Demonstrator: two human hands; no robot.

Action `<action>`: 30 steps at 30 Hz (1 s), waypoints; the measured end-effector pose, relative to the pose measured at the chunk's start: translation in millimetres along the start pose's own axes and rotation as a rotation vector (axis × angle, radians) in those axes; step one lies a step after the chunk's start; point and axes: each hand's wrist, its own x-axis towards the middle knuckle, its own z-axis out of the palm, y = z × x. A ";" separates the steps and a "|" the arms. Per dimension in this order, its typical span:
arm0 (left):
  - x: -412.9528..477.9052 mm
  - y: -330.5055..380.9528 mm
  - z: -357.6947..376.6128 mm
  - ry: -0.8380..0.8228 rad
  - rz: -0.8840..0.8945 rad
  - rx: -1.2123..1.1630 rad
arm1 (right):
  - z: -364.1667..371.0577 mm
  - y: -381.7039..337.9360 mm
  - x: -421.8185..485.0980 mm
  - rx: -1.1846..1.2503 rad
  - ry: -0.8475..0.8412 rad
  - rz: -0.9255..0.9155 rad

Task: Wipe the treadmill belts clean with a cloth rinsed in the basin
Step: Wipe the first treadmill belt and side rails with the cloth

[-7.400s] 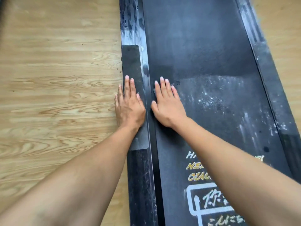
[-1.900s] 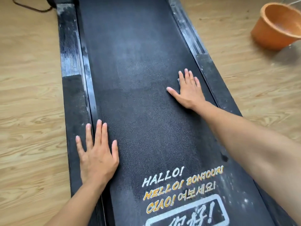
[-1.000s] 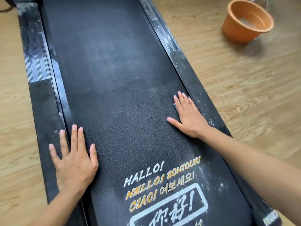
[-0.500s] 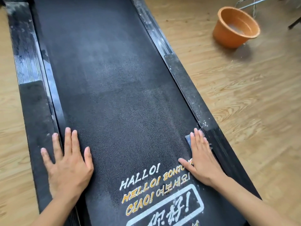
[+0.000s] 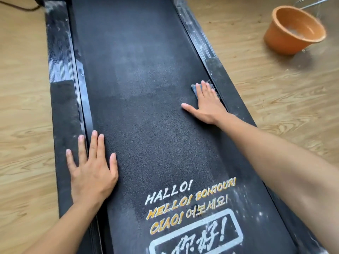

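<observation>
Your right hand (image 5: 205,105) covers most of the small blue-grey cloth (image 5: 194,88); only its far corners show past your fingertips. The long black treadmill belt (image 5: 146,88) runs off the top and bottom edges, and the bottom edge cuts through the white boxed lettering (image 5: 198,237). The round orange plastic basin (image 5: 286,39) is blurred, so you cannot tell its contents.

The treadmill belt (image 5: 146,110) is black and grainy, running lengthwise under both hands. A greyish dusty haze covers it beyond the fingertips, and it looks darker between the two hands. White and orange greetings are printed on it just right of the left hand's (image 5: 91,171) wrist, with white specks under the right forearm. The cloth (image 5: 194,88) is blue-grey and crumpled, pressed flat to the belt's right edge under the right hand's (image 5: 207,105) straight fingers, only its edges showing. The orange round basin (image 5: 286,39) stands on the floor well beyond and right of that hand, pale at its bottom.
</observation>
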 end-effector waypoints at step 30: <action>2.1 2.3 -12.4 -0.038 -0.050 -0.063 | -99.3 12.5 -43.5 0.188 0.360 -0.045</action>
